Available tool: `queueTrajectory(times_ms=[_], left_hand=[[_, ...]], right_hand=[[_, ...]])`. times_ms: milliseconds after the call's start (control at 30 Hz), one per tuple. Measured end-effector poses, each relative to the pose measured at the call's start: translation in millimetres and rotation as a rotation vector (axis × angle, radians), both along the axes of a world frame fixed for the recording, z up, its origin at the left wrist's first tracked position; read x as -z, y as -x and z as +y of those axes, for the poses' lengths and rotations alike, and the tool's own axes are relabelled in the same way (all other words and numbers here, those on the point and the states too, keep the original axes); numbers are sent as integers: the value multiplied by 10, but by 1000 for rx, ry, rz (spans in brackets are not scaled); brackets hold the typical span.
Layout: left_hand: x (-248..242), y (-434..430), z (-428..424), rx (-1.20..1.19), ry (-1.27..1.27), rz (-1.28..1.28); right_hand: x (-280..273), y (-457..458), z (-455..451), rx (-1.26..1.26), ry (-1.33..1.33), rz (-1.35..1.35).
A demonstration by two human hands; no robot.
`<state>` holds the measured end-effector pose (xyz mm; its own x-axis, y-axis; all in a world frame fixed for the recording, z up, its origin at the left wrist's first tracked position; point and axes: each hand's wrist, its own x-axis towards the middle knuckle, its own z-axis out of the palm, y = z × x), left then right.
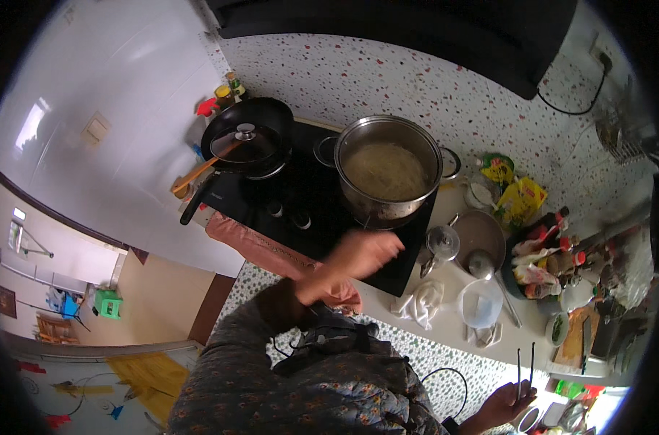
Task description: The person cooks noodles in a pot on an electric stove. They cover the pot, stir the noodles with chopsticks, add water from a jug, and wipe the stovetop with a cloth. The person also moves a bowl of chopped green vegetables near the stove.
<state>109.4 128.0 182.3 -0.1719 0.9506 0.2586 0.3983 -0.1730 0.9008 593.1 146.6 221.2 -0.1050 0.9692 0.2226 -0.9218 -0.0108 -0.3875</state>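
My left hand (370, 254), blurred, is over the front right of the black glass cooktop (318, 255); its fingers are too smeared to read. Just beyond it stands a two-handled stainless steel pot (356, 196) on the right burner. Pale, cloudy contents (386, 171), possibly noodles in liquid, show inside the uncovered pot. Down at the lower right, away from the stove, my right hand (507, 405) grips a pair of dark chopsticks (526, 370), tips apart and pointing up. A black frying pan (275, 114) sits on the left burner under a glass lid (248, 144), with a wooden utensil handle (199, 173) sticking out.
Right of the cooktop are a small lidded pot (442, 243), a brown pan (481, 231) with a ladle (480, 265), a plastic bowl (480, 304) and white cloths (424, 307). Further right are sauce bottles (541, 261) and a cutting board (571, 342). A pink cloth (253, 247) hangs along the front.
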Motion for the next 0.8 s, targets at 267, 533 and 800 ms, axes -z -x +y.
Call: queueTrajectory(times_ms=[267,533,800], left_hand=[[-779,3745,-250,-832,267,854],[-371,4300,86,-711,978,911],[-834,4435,24,-754,627,608]], right_hand=[[71,596,79,170,130,-190],[-340,1091,-247,252,52,-320],[-252,1129,-431,368,146,-297]])
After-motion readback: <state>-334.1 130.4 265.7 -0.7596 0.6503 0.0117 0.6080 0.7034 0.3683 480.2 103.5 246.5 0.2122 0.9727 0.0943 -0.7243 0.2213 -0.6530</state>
